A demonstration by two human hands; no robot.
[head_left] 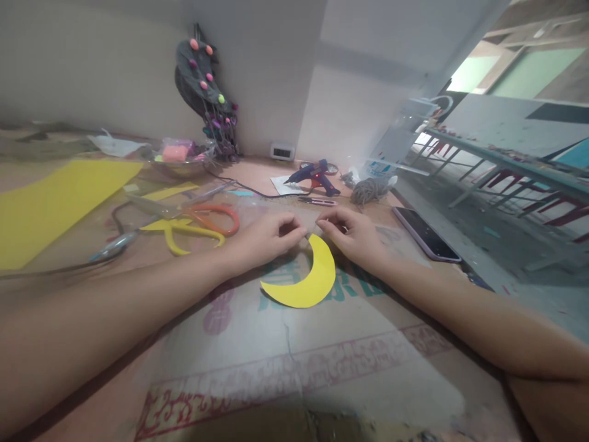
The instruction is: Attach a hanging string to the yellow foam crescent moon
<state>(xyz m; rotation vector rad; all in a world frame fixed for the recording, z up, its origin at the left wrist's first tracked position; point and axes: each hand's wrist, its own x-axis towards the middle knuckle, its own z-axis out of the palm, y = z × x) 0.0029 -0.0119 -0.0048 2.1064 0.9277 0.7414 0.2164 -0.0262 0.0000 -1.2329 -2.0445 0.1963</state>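
Note:
A yellow crescent moon cut-out (322, 276) lies on the printed sheet (350, 362), its upper tip between my two hands. My left hand (283, 236) is closed in a pinch, its fingertips right beside that upper tip. Whether they grip the tip or something thin next to it, I cannot tell. Just to the right, my right hand (350, 233) pinches too, thumb against forefinger, slightly apart from the cut-out. What it holds is too small to make out. By my left wrist lie orange-handled scissors (214, 215) and yellow-handled scissors (196, 236).
A blue glue gun (315, 175) with a lit red light rests at the back, its cord running left. Nearby are grey yarn (369, 190), a utility knife (318, 201) and a phone (426, 233). Yellow sheet (55, 209) lies left; a decorated grey crescent (196, 77) stands behind.

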